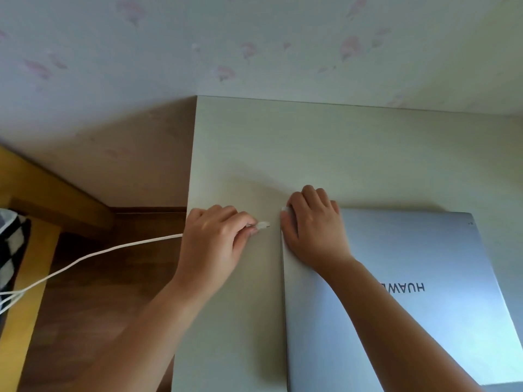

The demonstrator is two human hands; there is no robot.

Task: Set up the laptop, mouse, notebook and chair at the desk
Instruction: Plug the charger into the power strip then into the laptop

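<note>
Closed silver laptop [410, 292] lies flat on the pale cream tabletop [283, 142], lid down, logo facing away from the person. Right hand [312, 224] rests on the laptop's far-left corner, fingers curled over the back edge — gripping that corner. Left hand [215, 239] sits just beside it on the tabletop, thumb & fingers pinching the plug of a thin white cable [93, 254]; plug tip points at the laptop's left side, close but not touching. Cable trails off left over the brown wood floor [107, 292] toward a yellow wooden frame [31, 250]. Floral wallpaper wall [254, 43] behind. Mouse, notebook, chair — can't tell where.
</note>
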